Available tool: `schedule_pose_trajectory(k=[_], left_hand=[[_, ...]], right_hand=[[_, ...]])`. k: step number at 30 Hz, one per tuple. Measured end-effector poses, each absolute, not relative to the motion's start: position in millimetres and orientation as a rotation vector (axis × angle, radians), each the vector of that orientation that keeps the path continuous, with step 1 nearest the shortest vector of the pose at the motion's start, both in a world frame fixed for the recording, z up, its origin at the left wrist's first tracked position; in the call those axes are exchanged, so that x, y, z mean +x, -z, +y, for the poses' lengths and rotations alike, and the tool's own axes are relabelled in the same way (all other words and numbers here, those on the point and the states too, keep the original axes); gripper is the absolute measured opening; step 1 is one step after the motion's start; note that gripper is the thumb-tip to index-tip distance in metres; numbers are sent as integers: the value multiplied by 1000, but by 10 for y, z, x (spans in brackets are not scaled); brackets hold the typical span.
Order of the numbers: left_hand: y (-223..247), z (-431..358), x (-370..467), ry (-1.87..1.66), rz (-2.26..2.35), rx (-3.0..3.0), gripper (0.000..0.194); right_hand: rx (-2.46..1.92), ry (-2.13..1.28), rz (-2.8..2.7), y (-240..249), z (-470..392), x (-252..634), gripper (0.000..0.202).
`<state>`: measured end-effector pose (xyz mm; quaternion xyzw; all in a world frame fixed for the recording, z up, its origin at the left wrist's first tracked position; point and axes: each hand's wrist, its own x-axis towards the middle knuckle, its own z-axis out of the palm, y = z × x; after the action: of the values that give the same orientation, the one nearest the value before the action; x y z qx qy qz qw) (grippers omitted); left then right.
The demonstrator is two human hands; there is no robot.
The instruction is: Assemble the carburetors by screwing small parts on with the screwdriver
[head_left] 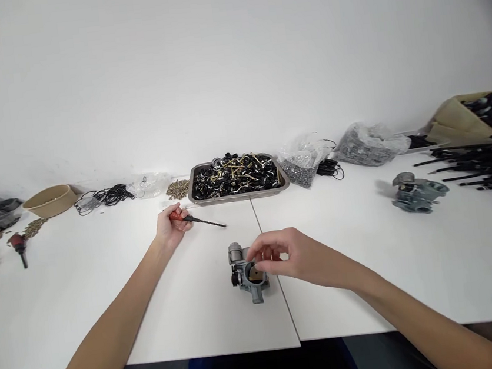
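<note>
A red-handled screwdriver (197, 219) is held in my left hand (171, 227), its dark shaft pointing right with a tiny bit of something at the tip. On the white table in front of me stands a grey metal carburetor-like body (255, 296) with a round bore and a brass-coloured plate inside it. My right hand (278, 253) is over the upper right of that body, thumb and fingers curled close together at the bore. Whether a small part sits between those fingertips is hidden.
Behind the hands lies a metal tray (241, 197) of black and brass parts, with brass screws (178, 189) beside it. Plastic bags (370, 144) and a second metal body (418, 193) are at right. Another red screwdriver (19, 247) and a beige bowl (51, 202) are at left.
</note>
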<state>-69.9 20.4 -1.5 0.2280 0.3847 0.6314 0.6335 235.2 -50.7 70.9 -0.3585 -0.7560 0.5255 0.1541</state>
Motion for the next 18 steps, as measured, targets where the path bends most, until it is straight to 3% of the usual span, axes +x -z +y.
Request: schedule_pose_trajectory(k=[18], left_hand=[[-20,188,-683,-1443,882,533,28]], right_hand=[[-951,-1306,-2296,-570,-475,2258,20]])
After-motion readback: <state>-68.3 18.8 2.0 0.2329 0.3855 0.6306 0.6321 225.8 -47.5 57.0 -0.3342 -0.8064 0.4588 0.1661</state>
